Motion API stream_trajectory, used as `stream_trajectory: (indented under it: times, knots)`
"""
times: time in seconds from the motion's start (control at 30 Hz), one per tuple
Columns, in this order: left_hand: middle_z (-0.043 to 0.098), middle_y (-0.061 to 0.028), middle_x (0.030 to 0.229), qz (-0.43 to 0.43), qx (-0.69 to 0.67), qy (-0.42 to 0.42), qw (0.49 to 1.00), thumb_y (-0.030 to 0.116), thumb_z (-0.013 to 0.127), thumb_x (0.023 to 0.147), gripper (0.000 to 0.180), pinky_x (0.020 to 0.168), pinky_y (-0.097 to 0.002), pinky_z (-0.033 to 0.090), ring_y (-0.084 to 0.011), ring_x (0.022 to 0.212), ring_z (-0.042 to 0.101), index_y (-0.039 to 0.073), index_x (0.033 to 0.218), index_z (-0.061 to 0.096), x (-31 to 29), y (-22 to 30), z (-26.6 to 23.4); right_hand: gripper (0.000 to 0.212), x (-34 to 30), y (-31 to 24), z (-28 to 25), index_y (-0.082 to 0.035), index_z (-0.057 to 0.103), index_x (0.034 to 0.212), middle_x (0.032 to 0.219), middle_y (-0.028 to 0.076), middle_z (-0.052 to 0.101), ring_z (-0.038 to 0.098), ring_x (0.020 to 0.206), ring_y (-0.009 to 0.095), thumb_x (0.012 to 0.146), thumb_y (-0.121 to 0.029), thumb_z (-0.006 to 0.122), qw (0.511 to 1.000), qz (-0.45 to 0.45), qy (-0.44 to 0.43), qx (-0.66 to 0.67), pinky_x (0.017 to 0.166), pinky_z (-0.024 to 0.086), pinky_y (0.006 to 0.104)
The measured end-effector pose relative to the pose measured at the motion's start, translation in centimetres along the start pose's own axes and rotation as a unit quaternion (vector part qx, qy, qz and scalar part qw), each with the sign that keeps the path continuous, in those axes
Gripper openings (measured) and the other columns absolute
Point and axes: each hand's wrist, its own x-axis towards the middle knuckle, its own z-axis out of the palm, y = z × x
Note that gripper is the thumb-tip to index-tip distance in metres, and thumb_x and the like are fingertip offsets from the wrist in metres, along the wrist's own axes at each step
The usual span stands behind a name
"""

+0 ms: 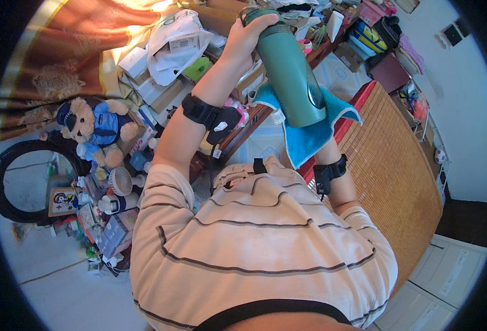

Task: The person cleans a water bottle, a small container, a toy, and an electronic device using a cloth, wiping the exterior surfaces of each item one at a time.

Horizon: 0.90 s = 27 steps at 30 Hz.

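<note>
A green tumbler (289, 77) is raised in front of me, tilted, its base toward my right. Around its top end my left hand (243, 39) is closed, the thumb lying across the rim. A bright blue cloth (304, 139) with a pale edge spreads under and beside the tumbler's lower end. Beneath that cloth is my right hand (328, 151), which holds it up against the tumbler; the fingers are hidden by the cloth. Each forearm wears a black strap with a small dark box.
A bed with a woven mat (392, 165) and red edge lies at my right. At left, a teddy bear (97, 129), a small fan (120, 181) and a round black-framed mirror (1, 176) crowd together. A white plastic bag (174, 47) sits among boxes ahead.
</note>
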Motion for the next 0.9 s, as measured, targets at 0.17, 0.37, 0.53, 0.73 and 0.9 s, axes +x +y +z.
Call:
stream_trajectory:
  times: [0.17, 0.37, 0.53, 0.73, 0.9]
  knots:
    - [0.058, -0.0077, 0.075, 0.071, 0.072, 0.014, 0.995, 0.017, 0.068, 0.067, 0.029, 0.064, -0.0289, 0.049, -0.0153, 0.066, 0.058, 0.001, 0.086, 0.054, -0.2, 0.7, 1.5, 0.05, 1.9, -2.3, -0.2, -0.002, 0.042, 0.112, 0.11, 0.013, 0.049, 0.052, 0.093, 0.023, 0.079, -0.039, 0.05, 0.932, -0.042, 0.055, -0.356, 0.079, 0.044, 0.035]
    - [0.056, -0.0109, 0.088, 0.198, 0.163, 0.031, 0.966, 0.014, 0.073, 0.061, 0.048, 0.068, -0.0289, 0.049, -0.0164, 0.078, 0.056, -0.001, 0.098, 0.046, 0.5, -1.6, 2.3, 0.036, 1.7, -3.9, 9.6, -0.001, 0.056, 0.072, 0.066, 0.009, 0.057, 0.054, 0.056, 0.015, 0.051, -0.025, 0.073, 0.62, -0.195, 0.016, -0.76, 0.055, 0.044, 0.0269]
    - [0.053, -0.0105, 0.095, 0.224, 0.261, 0.002, 0.939, 0.017, 0.077, 0.057, 0.063, 0.074, -0.0284, 0.046, -0.0155, 0.087, 0.053, 0.001, 0.106, 0.042, 0.4, -2.0, 3.3, 0.043, 4.2, -2.9, 7.9, -0.002, 0.056, 0.082, 0.074, 0.012, 0.058, 0.058, 0.064, 0.017, 0.051, -0.027, 0.073, 0.537, -0.325, 0.045, -0.777, 0.055, 0.045, 0.0295]
    - [0.053, -0.0079, 0.101, 0.141, 0.221, -0.133, 0.956, 0.011, 0.075, 0.058, 0.065, 0.079, -0.0314, 0.044, -0.0166, 0.093, 0.051, 0.007, 0.113, 0.041, -0.7, -1.3, 4.1, 0.046, 5.3, -4.2, 4.3, -0.004, 0.045, 0.108, 0.097, 0.014, 0.055, 0.056, 0.083, 0.022, 0.072, -0.03, 0.058, 0.836, -0.278, -0.098, -0.463, 0.069, 0.047, 0.0335]
    - [0.053, -0.0098, 0.103, 0.062, 0.148, -0.243, 0.957, 0.008, 0.071, 0.063, 0.06, 0.081, -0.0325, 0.044, -0.0179, 0.094, 0.052, 0.007, 0.115, 0.04, -0.2, -1.3, 3.6, 0.044, 4.3, -4.1, 3.3, -0.005, 0.04, 0.114, 0.104, 0.014, 0.052, 0.055, 0.088, 0.024, 0.08, -0.031, 0.048, 0.972, -0.062, -0.109, -0.201, 0.074, 0.047, 0.0349]
